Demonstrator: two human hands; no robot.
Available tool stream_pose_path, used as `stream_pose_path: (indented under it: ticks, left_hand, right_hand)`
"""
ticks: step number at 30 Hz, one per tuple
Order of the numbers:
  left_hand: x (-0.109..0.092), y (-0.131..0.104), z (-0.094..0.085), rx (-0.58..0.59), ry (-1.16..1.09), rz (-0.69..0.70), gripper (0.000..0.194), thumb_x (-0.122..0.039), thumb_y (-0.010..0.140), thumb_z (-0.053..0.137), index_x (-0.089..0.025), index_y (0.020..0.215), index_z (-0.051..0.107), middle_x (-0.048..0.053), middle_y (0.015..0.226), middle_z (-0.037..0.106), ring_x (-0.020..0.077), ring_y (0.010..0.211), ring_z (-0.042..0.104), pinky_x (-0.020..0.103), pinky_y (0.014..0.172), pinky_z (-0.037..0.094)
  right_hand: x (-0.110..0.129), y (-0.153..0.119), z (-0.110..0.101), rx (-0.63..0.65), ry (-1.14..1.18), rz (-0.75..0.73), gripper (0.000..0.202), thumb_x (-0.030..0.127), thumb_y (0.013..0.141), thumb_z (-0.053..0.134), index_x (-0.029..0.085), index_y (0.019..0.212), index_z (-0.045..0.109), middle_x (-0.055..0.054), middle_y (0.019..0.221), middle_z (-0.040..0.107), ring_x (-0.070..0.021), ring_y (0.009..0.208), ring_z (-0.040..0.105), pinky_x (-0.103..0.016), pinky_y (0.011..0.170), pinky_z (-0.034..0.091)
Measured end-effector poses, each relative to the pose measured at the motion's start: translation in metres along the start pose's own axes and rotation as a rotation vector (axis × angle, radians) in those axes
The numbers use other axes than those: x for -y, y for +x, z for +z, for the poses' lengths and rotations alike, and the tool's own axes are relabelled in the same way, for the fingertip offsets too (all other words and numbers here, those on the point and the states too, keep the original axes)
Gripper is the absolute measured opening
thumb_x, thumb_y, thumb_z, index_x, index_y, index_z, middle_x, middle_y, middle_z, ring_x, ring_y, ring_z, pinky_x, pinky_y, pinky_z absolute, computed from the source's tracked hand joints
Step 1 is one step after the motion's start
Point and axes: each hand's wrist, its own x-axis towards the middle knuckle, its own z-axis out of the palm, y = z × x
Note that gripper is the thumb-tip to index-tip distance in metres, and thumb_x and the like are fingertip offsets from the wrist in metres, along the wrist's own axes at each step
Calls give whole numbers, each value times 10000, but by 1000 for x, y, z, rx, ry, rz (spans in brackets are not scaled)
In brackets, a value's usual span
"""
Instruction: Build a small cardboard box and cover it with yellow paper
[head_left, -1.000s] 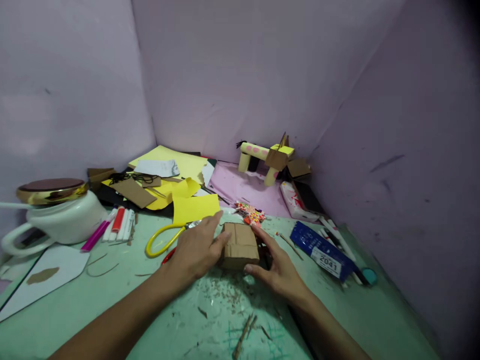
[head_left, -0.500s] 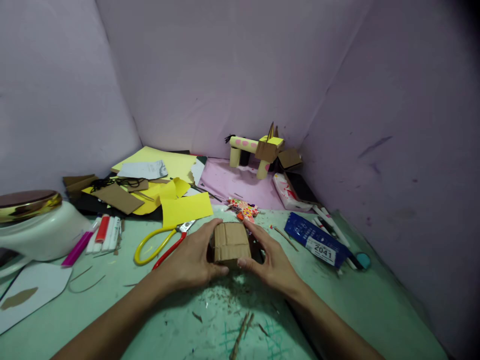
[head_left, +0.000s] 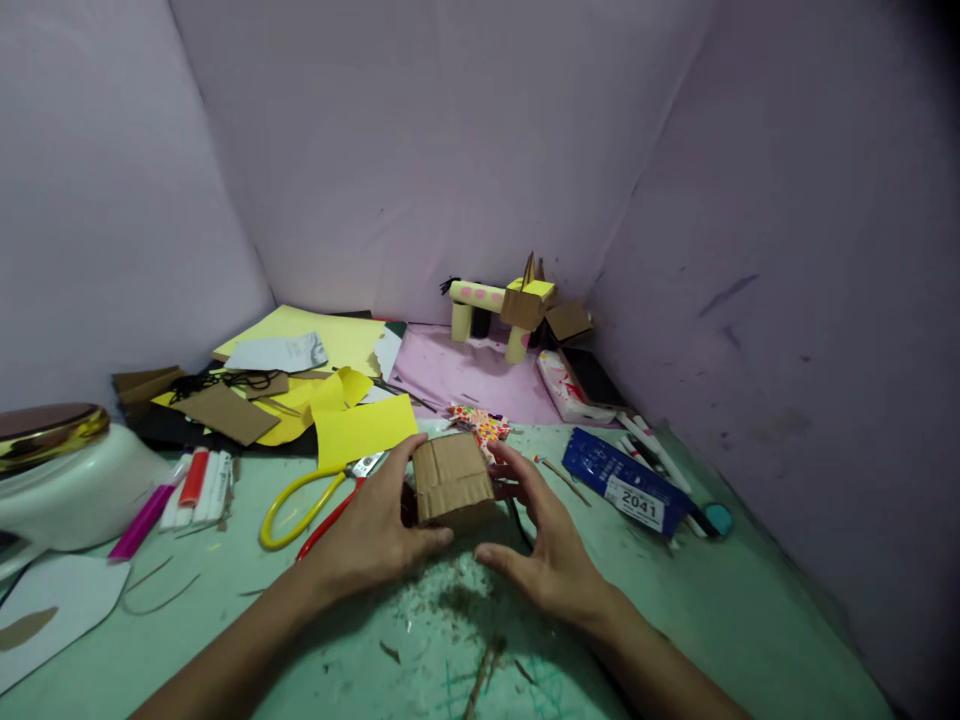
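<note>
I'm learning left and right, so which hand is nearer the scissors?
Left: the left hand is just beside the scissors. The right hand is farther away, across the cardboard box from them.

The small, boxy cardboard block [head_left: 452, 475] is light brown. The metal-bladed scissors [head_left: 361, 467] have one yellow looped handle [head_left: 265, 522] and one red handle [head_left: 322, 528]. Pink spots dot the pale-yellow tubular paper animal [head_left: 476, 298]. The smooth tabletop [head_left: 750, 620] is pale green.

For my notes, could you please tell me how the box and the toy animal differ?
The box is plain brown; the toy animal is mostly pale yellow with pink spots. The box is in the left hand; the toy animal stands farther back. Both show brown cardboard.
</note>
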Motion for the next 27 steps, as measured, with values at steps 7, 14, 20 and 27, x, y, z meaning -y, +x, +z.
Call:
stream_pose_path:
  ticks: [7,14,20,27]
  left_hand:
    - [-2,4,-22,70,6,45,858,-47,564,618,-260,1362,388,87,1446,415,329,1333,361,461,1103,282]
    - [2,6,-24,63,35,-4,823,2,539,560,-277,1312,508,44,1421,475,317,1340,360,455,1126,248]
    - [2,9,-12,-33,-84,-48,855,-108,584,581,-175,1409,365,131,1441,435,314,1360,346,435,1116,275]
    - [1,1,-20,156,73,-72,1069,-181,599,653,-208,1484,53,154,1558,177,301,1427,198,455,1145,197]
  right_hand:
    - [7,-3,-1,-125,21,-112,708,540,775,665,303,1376,375,-96,1338,495,-284,1182,501,-429,980,430]
    - [1,1,1,-24,53,-4,858,457,694,771,276,1412,337,-137,1388,435,-277,1090,559,-415,860,514]
    - [-4,3,8,32,-76,54,975,269,625,843,285,1432,295,-147,1446,397,-345,1335,368,-556,1080,303]
    - [-5,2,9,93,-137,71,994,141,636,793,206,1456,234,-184,1429,396,-350,1323,381,-547,1078,313]
